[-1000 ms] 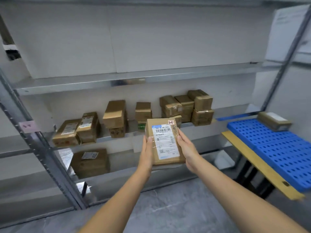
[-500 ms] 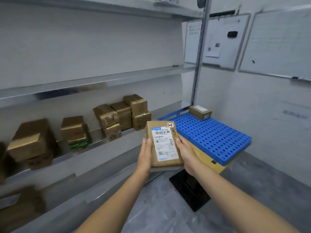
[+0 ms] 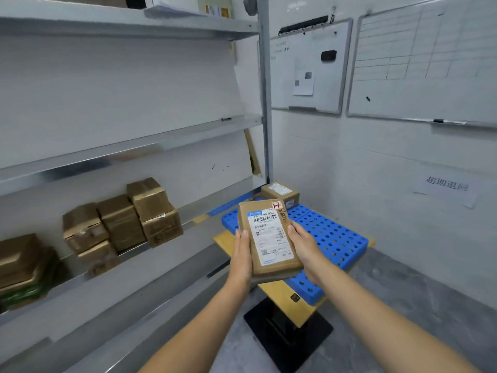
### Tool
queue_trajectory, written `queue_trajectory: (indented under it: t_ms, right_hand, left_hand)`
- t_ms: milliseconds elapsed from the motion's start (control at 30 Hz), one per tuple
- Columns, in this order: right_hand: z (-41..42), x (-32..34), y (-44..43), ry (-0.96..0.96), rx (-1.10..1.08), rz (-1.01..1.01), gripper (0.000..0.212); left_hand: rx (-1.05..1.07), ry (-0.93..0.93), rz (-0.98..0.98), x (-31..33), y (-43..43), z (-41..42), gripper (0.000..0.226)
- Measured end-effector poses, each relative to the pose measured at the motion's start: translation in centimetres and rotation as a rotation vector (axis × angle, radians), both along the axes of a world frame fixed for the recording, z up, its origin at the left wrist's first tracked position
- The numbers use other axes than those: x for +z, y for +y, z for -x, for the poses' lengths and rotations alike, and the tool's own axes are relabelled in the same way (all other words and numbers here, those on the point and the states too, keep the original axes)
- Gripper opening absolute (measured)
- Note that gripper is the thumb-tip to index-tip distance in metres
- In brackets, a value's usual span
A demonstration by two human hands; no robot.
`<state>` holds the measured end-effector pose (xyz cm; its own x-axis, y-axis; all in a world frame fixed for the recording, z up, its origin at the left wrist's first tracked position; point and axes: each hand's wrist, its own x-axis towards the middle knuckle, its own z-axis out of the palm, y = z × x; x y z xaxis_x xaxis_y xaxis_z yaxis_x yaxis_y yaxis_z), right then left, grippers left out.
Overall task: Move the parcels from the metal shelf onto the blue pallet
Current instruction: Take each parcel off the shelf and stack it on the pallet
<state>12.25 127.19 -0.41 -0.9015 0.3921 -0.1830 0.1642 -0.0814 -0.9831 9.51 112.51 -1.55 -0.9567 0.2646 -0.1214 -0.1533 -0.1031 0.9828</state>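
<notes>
A flat brown parcel (image 3: 269,235) with a white shipping label is held in front of me, over the near end of the blue pallet (image 3: 336,238). My left hand (image 3: 241,254) grips its left edge and my right hand (image 3: 304,246) grips its right edge. One small brown box (image 3: 281,193) sits at the pallet's far corner. Several cardboard parcels (image 3: 150,211) stand on the metal shelf (image 3: 129,262) to my left.
The pallet lies on a yellow board (image 3: 279,294) over a black stand (image 3: 287,332). A metal upright (image 3: 265,90) of the shelf rises beside it. Whiteboards (image 3: 306,65) hang on the wall behind, and grey floor (image 3: 403,305) lies to the right.
My view has swung right, away from the shelf and toward the pallet. Both hands have carried the flat parcel along, and it now hangs over the pallet's near end.
</notes>
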Motion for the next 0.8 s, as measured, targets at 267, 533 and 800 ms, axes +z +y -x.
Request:
queue_trajectory:
  t_ms: [267,533,800]
  right_hand:
    - [4.3,-2.6,8.4,-0.077,0.048,-0.022,0.037]
    - [12.8,-4.0,13.9,-0.116,0.102,-0.088,0.04]
    - [25.1,-4.4,15.9,-0.137,0.248,-0.208,0.043]
  left_hand:
    - [0.025,-0.042,0.0,-2.8,8.5,3.6,0.076]
    - [0.097,-0.078,0.048,-5.3,14.2,11.7,0.066]
    - [0.23,-0.158,0.032,-6.8,16.5,23.8,0.072]
